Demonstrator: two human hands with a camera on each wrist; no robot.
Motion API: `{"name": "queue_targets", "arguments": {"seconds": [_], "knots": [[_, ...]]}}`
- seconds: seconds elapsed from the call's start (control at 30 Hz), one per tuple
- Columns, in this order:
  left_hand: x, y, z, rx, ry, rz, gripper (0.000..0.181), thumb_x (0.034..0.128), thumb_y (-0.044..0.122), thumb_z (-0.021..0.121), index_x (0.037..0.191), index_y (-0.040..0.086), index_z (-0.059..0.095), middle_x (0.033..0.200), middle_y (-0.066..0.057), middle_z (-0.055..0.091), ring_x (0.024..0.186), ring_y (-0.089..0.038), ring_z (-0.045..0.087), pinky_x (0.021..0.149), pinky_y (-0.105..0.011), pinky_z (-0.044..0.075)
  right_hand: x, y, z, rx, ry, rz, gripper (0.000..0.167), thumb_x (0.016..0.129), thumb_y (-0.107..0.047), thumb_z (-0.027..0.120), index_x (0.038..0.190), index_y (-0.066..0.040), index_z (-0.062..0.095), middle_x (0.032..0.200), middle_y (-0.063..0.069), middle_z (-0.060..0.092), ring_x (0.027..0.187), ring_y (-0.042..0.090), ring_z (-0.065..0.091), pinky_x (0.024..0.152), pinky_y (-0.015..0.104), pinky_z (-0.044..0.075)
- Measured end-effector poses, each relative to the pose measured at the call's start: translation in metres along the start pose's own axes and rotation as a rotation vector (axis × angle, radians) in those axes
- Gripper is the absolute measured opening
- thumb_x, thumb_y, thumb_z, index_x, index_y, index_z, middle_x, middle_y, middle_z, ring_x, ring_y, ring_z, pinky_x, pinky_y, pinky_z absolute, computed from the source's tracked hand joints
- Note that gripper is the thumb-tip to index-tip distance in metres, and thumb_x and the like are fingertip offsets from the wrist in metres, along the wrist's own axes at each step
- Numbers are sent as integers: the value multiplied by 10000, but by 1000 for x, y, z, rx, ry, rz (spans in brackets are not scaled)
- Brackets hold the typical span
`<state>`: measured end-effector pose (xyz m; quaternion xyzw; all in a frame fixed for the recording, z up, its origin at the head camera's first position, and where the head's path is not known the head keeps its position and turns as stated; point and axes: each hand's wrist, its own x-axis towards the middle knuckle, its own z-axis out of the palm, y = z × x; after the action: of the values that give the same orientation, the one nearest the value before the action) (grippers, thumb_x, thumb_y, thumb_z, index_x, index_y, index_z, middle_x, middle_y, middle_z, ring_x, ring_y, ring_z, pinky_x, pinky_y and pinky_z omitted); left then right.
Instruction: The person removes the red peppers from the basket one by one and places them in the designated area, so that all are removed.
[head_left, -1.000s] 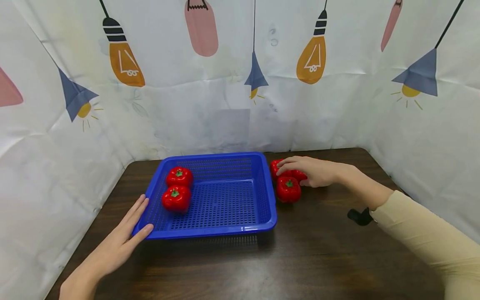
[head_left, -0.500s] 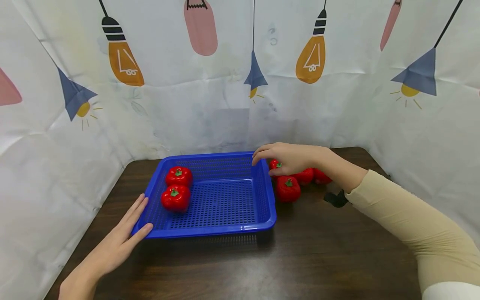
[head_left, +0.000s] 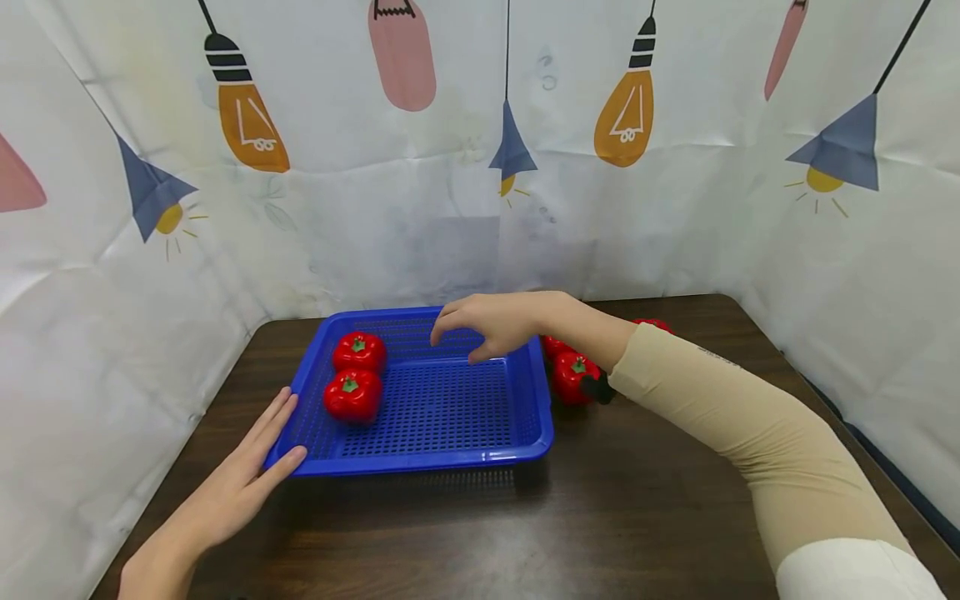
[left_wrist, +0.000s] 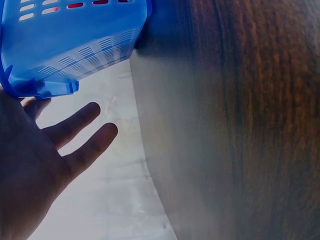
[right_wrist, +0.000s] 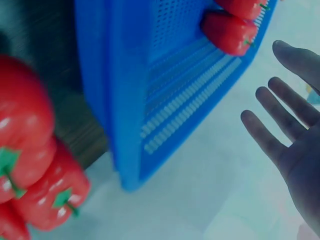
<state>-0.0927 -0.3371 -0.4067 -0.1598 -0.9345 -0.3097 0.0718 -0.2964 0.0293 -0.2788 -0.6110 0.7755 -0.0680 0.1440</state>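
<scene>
Over the right half of the blue basket hovers my right hand, fingers spread and bent a little, holding nothing; the right wrist view also shows this hand empty. Two red peppers lie at the basket's left side, a rear one and a front one. My left hand rests against the basket's left front corner with straight fingers. In the left wrist view that hand lies beside the basket wall.
Several red peppers stand just right of the basket, partly hidden by my right forearm; the right wrist view shows a cluster of them. A printed white cloth hangs behind the dark wooden table.
My right hand has left the peppers on the right and moved left, empty, across the basket's right rim to above its inside. The left hand and basket have stayed in place.
</scene>
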Motion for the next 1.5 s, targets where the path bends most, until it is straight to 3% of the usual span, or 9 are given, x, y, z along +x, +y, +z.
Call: {"name": "queue_targets", "arguments": {"seconds": [0.3, 0.5, 0.87, 1.1, 1.17, 1.27, 1.33, 1.4, 1.5], "knots": [[1, -1, -1, -13, 0, 2, 714, 1068, 194, 559, 1663, 163, 165, 1721, -34, 49, 1528, -33, 25, 1060, -64, 40, 55, -18, 6, -31, -62, -32, 532, 947, -134, 754, 1438, -163, 552, 1470, -25, 505, 1384, 119, 413, 1103, 225, 322], [1, -1, 0, -19, -3, 2, 709, 1073, 191, 547, 1664, 165, 156, 1721, -34, 42, 1525, -25, 16, 1063, -68, 37, 86, -26, 12, 0, -50, -82, 514, 927, -108, 771, 1407, -114, 588, 1432, -10, 530, 1356, 136, 433, 1072, 187, 328], [1, 1, 1, -26, 0, 5, 709, 1074, 186, 545, 1664, 168, 152, 1721, -33, 44, 1509, 15, 21, 1053, -61, 47, 125, -39, 30, -43, -100, -82, 566, 924, -165, 776, 1447, -156, 560, 1523, -18, 465, 1420, 113, 344, 1097, 183, 305], [-1, 0, 1, -23, 0, 6, 711, 1073, 181, 544, 1665, 171, 150, 1721, -34, 42, 1507, 20, 11, 1066, -81, 36, 139, -46, 35, -5, -160, -15, 690, 914, -165, 783, 1521, -246, 465, 1579, -62, 367, 1438, 98, 263, 1073, 248, 375], [-1, -1, 1, -35, -6, -2, 710, 1076, 186, 538, 1666, 180, 142, 1722, -27, 35, 1511, 13, 7, 1110, -134, 30, 143, -46, 37, 3, -174, 6, 744, 917, -166, 781, 1556, -259, 412, 1579, -72, 362, 1437, 84, 263, 1088, 261, 367], [-1, 0, 1, -63, -18, -17, 706, 1083, 195, 525, 1667, 191, 129, 1722, -15, 19, 1520, -13, -3, 1204, -368, 35, 146, -47, 39, -2, -190, 37, 825, 925, -189, 777, 1608, -278, 323, 1591, -69, 340, 1448, 88, 249, 1110, 283, 353], [-1, 0, 1, -72, -23, -25, 703, 1086, 200, 520, 1668, 197, 125, 1722, -8, 14, 1524, -28, -5, 1206, -444, 31, 148, -47, 40, -21, -195, 61, 852, 932, -216, 771, 1627, -293, 285, 1609, -62, 309, 1466, 102, 226, 1119, 299, 348], [-1, 0, 1, -68, -25, -24, 702, 1087, 201, 518, 1668, 196, 124, 1722, -7, 14, 1524, -31, -3, 1206, -401, 36, 149, -48, 42, -63, -203, 77, 830, 933, -248, 768, 1620, -309, 306, 1619, -51, 291, 1477, 128, 215, 1117, 313, 357], [-1, 0, 1, -50, -22, -20, 701, 1088, 203, 519, 1668, 199, 125, 1722, -3, 17, 1518, -16, 4, 1142, -187, 27, 151, -48, 43, -103, -216, 90, 772, 931, -275, 769, 1588, -319, 366, 1612, -50, 299, 1469, 131, 236, 1106, 315, 371]]}}
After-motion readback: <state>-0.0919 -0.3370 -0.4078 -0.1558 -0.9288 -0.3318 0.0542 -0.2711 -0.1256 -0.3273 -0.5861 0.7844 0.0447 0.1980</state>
